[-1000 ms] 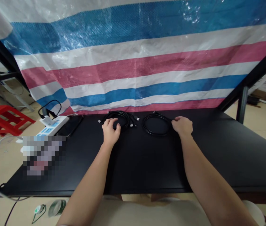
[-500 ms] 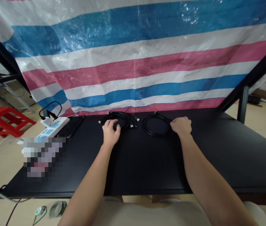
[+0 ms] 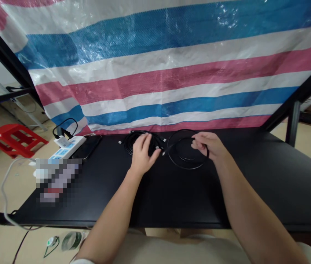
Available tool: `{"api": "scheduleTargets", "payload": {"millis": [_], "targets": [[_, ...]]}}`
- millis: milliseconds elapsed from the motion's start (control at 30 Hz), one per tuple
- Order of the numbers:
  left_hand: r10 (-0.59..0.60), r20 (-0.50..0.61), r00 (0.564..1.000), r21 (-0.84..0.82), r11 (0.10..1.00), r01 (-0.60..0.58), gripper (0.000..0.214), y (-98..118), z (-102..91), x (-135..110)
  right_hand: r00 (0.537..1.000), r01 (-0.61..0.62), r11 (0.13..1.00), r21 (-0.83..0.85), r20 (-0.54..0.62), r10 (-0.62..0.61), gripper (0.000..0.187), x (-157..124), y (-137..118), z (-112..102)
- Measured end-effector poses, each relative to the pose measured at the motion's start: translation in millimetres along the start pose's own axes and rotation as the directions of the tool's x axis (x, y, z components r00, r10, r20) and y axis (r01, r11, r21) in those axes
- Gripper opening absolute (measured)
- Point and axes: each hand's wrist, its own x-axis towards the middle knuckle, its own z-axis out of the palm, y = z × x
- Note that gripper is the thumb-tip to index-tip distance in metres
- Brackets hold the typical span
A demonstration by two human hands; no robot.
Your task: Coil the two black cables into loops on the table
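My right hand [image 3: 208, 145] pinches a loosely coiled black cable [image 3: 186, 168], its loop raised a little off the black tabletop. One end of this cable, with a blurred connector [image 3: 164, 151], sticks out to the left. My left hand [image 3: 144, 154] hovers with fingers apart in front of a pile of coiled black cables [image 3: 128, 143]. Several light metal plug ends poke out from the pile on both sides. The left hand hides part of the pile, and whether it touches those cables I cannot tell.
A white power strip [image 3: 69, 148] with a plugged-in charger lies at the table's left edge, a dark phone [image 3: 87, 147] beside it. A pixelated patch covers something nearby. Behind hangs a striped plastic sheet [image 3: 161, 73]. A red stool [image 3: 15, 137] stands on the floor at left.
My right hand has lifted the single coil off the table and drawn slightly left, loosening its loops. My left hand has shifted right, across the front of the cable pile.
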Motion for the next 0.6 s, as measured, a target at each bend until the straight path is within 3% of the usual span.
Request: {"api": "scheduleTargets", "payload": {"millis": [100,233,300,333,433,500,533,600], "targets": [[0.143,0.179,0.973,-0.117,0.985,-0.123,0.041,15.1,6.8,-1.8,0.992,-0.082,0.990,-0.113,0.087,0.092,0.032,-5.8,-2.5,20.7],[0.076,0.262,0.962,-0.238,0.971,-0.011,0.030,23.5,15.4,-4.5,0.994,-0.084,0.984,-0.159,0.060,0.095,0.037,-4.3,-3.5,21.7],[0.003,0.252,0.968,-0.302,0.950,0.075,0.026,22.3,15.2,-4.4,0.996,0.008,0.993,-0.116,-0.089,-0.018,0.038,1.3,-1.7,7.1],[-0.032,0.248,0.968,-0.336,0.934,0.117,0.024,21.1,13.9,-4.2,0.975,0.074,0.993,-0.095,-0.204,-0.092,0.037,4.9,0.2,-2.9],[-0.140,0.246,0.959,-0.442,0.864,0.240,0.017,18.0,8.5,-3.9,0.819,0.221,0.968,-0.114,-0.517,-0.248,0.021,15.1,10.0,-35.1],[-0.216,0.229,0.949,-0.526,0.793,0.307,0.020,16.7,6.8,-4.8,0.740,0.190,0.964,-0.187,-0.618,-0.266,0.010,18.4,18.2,-49.6],[-0.254,0.219,0.942,-0.574,0.747,0.334,0.025,15.9,7.0,-5.5,0.727,0.119,0.961,-0.250,-0.636,-0.256,0.007,18.6,22.0,-53.3],[-0.332,0.228,0.915,-0.668,0.631,0.395,0.035,13.8,8.9,-7.1,0.777,-0.033,0.905,-0.425,-0.580,-0.244,0.010,17.0,27.6,-53.8]]}}
